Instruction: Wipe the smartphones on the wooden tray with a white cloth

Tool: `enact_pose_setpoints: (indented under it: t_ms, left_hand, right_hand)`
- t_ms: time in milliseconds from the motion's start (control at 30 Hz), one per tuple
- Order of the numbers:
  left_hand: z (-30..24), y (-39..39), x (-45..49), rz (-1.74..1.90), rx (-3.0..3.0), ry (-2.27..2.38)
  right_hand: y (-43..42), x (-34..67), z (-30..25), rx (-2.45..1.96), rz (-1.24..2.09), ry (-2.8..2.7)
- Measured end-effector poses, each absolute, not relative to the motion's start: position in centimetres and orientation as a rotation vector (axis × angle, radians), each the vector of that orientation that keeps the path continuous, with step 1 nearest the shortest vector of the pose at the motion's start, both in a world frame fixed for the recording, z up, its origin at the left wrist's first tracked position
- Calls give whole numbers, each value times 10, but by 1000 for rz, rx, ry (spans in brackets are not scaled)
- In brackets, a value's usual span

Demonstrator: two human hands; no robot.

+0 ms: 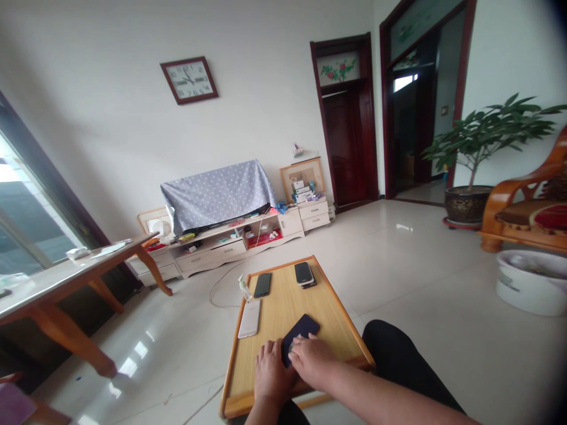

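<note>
A dark blue smartphone (301, 337) lies tilted across the near part of a wooden tray (283, 313), and both my hands are on it. My right hand (312, 360) covers its lower end with the fingers. My left hand (271, 372) presses against its lower left edge. Farther up the tray are a black phone (263, 285) and a stack of two dark phones (303, 274). A white phone (249, 319) lies near the left rim, and a small clear pump bottle (243, 288) stands at the far left corner.
A wooden table (66, 277) stands on the left. Ahead is a white cabinet (212, 248) under a dotted cloth. A cable (217, 289) lies on the tiled floor. On the right are a potted plant (469, 153), a wooden chair (522, 206) and a white basin (531, 283).
</note>
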State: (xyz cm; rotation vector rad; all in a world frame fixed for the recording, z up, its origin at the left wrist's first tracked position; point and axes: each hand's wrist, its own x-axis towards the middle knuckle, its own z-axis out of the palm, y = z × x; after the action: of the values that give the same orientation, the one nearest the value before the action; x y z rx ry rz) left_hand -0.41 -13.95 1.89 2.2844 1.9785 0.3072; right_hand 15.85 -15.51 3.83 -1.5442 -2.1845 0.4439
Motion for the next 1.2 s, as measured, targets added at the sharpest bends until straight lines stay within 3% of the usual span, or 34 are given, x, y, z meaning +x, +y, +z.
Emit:
enact_pose_setpoints:
  t_ms: [1200]
  left_hand:
    - [29, -143, -1, 281, 2277, 1988]
  right_hand:
    - [-140, 187, 33, -1652, 376, -2042]
